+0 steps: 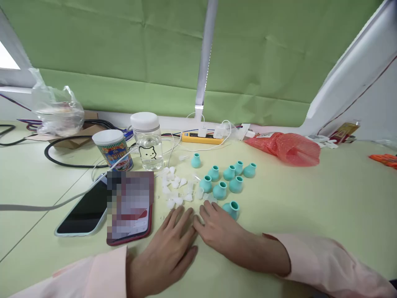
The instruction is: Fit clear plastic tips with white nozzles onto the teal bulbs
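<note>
My left hand lies palm down on the pale green table, fingers apart, its fingertips just below several small white translucent pieces. My right hand rests beside it with its fingers bent slightly, their tips near a clear piece; whether anything is under them is hidden. Several teal bulb-shaped pieces with round openings stand beyond my right hand, among them one in the middle and one set apart at the back. Another teal piece is tilted right beside my right hand.
Two phones, one dark and one red-edged, lie at left. Behind them are a noodle cup, a clear jar and cables. A yellow power strip and a red plastic bag lie farther back.
</note>
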{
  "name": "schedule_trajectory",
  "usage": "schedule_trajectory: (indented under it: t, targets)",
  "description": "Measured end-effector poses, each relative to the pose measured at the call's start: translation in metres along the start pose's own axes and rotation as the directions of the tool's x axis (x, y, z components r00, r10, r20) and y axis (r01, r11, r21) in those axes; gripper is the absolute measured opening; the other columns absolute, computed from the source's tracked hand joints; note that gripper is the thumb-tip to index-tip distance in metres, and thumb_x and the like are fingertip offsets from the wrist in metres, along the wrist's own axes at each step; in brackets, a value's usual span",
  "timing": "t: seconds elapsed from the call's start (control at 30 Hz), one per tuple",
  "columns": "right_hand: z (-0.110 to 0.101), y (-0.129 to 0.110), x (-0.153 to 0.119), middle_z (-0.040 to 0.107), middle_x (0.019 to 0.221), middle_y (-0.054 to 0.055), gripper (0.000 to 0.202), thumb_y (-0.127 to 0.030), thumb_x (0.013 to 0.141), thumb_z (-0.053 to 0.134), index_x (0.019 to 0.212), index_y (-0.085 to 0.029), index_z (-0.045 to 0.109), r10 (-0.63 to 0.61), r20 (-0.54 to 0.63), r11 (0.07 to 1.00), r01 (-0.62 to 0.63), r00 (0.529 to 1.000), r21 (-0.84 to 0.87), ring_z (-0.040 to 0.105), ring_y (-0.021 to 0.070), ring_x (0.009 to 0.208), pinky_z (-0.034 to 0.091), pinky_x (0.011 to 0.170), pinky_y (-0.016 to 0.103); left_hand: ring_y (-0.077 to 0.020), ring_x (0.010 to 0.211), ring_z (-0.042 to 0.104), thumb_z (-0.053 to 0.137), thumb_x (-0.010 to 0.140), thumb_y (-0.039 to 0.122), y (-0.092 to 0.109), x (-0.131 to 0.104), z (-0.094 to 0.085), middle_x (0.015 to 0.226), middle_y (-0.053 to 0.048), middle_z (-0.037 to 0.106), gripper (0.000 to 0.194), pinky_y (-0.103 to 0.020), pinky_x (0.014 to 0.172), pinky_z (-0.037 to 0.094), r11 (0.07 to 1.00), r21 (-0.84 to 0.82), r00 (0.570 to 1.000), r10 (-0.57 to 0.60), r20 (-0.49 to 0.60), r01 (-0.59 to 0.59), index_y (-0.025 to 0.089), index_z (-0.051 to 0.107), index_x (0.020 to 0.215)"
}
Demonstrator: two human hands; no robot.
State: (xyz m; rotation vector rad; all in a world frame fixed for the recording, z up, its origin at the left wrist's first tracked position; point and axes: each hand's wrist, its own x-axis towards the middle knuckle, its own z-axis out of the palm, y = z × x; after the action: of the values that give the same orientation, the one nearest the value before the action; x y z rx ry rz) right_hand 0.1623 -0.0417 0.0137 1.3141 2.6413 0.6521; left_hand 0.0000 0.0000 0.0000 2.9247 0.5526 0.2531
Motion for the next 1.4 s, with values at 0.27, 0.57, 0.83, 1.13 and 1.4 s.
schedule_trajectory:
  t: [0.27,0.57,0.83,1.13,1.4]
  targets:
    - [0.007,0.013,0.003,0.059,0.093,0.016,0.02,-0.007,0.065,0.057,0.084,-0.011,0.059,0.086,0.039,0.996,-0.087,0.995,0.006,0.054,0.0295,0.087,0.049,0.053,0.033,-0.0277,0.113,0.038,0.038,0.082,0.012,0.001,0.008,-0.001,0.111,-0.017,0.047,0.025,-0.044,0.094,0.037,0.996,-0.089,0.999,-0.017,-0.033,0.014,0.009,0.047,0.105]
    - [0.011,-0.002,-0.006,0.058,0.1,0.023,0.042,-0.001,0.058,0.056,0.1,0.0,0.056,0.125,0.019,0.989,-0.126,0.992,0.077,0.058,0.0264,0.078,0.049,0.053,0.031,-0.0272,0.116,0.037,0.038,0.082,0.013,-0.005,0.009,0.0,0.117,-0.016,0.048,0.033,-0.043,0.098,0.034,0.999,-0.046,1.0,-0.008,-0.024,0.007,0.008,0.042,0.115]
    - [0.022,-0.004,-0.015,0.064,0.075,0.009,0.019,-0.018,0.084,0.042,0.089,-0.008,0.058,0.199,-0.439,0.917,-0.008,0.876,0.398,0.059,0.0168,0.063,0.047,0.051,0.028,-0.0315,0.124,0.023,0.037,0.085,0.014,-0.008,0.006,0.007,0.132,-0.019,0.033,0.038,-0.047,0.1,0.029,0.998,0.047,0.999,0.044,-0.02,-0.043,0.005,0.036,0.122]
    - [0.023,-0.006,-0.017,0.063,0.091,0.009,0.019,-0.013,0.074,0.049,0.091,-0.016,0.058,0.321,-0.45,0.648,0.154,0.833,0.746,0.059,0.0149,0.085,0.05,0.072,0.025,-0.0247,0.1,0.044,0.037,0.082,0.006,-0.007,0.009,-0.003,0.108,-0.01,0.051,0.029,-0.043,0.088,0.04,0.995,-0.098,0.994,0.01,-0.107,-0.02,0.016,0.048,0.107]
    - [0.022,-0.003,-0.02,0.064,0.07,0.004,0.023,-0.014,0.072,0.05,0.095,-0.015,0.055,0.363,-0.441,0.611,0.148,0.821,0.778,0.06,0.014,0.066,0.049,0.061,0.024,-0.0299,0.116,0.03,0.036,0.083,0.008,-0.011,0.006,0.002,0.128,-0.014,0.037,0.038,-0.046,0.095,0.032,1.0,-0.019,0.999,-0.02,-0.039,0.019,0.007,0.038,0.121]
